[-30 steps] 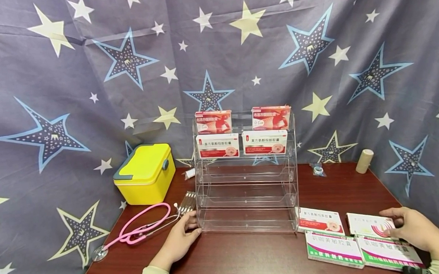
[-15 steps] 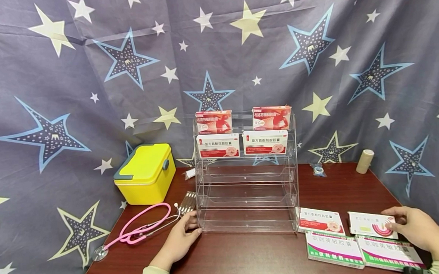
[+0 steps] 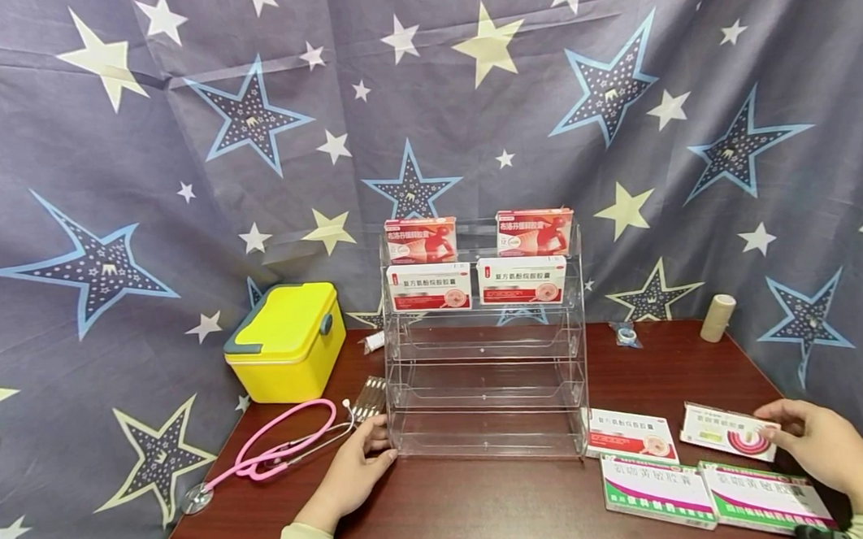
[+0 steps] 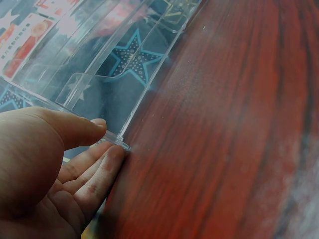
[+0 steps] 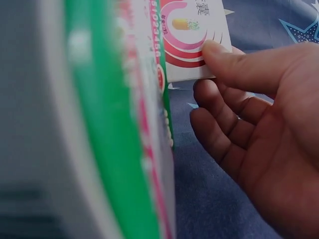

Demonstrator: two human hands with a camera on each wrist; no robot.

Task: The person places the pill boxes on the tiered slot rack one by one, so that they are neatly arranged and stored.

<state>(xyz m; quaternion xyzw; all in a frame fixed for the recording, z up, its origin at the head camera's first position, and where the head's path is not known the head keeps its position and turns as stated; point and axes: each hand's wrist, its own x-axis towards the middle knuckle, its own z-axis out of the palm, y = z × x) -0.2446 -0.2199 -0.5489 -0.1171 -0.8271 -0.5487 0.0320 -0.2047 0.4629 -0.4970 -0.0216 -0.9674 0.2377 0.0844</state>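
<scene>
My left hand (image 3: pixel 353 473) pinches the lower left front corner of a clear acrylic display rack (image 3: pixel 486 444), thumb inside and fingers outside, as the left wrist view shows. At the right, my right hand (image 3: pixel 814 445) holds a white medicine box (image 3: pixel 729 431) with pink arcs by its right end, thumb on the printed face. That box is slightly tilted, behind two green-and-white medicine boxes (image 3: pixel 657 490) (image 3: pixel 769 496). A red-and-white medicine box (image 3: pixel 631 436) lies to its left. The rack's top tier bears two red boxes (image 3: pixel 421 241), and the tier below two white-and-red boxes (image 3: pixel 428 287).
A yellow case (image 3: pixel 285 342) stands at the back left, with a pink stethoscope (image 3: pixel 280 452) in front. A blister pack (image 3: pixel 368 397) lies by the rack's left side. Farther back on the right are a tape roll (image 3: pixel 626 337) and a beige bandage roll (image 3: pixel 717 318).
My right hand has lifted the white box with pink arcs slightly and tilted it, away from the green-and-white boxes. The left hand and the rack stay where they were.
</scene>
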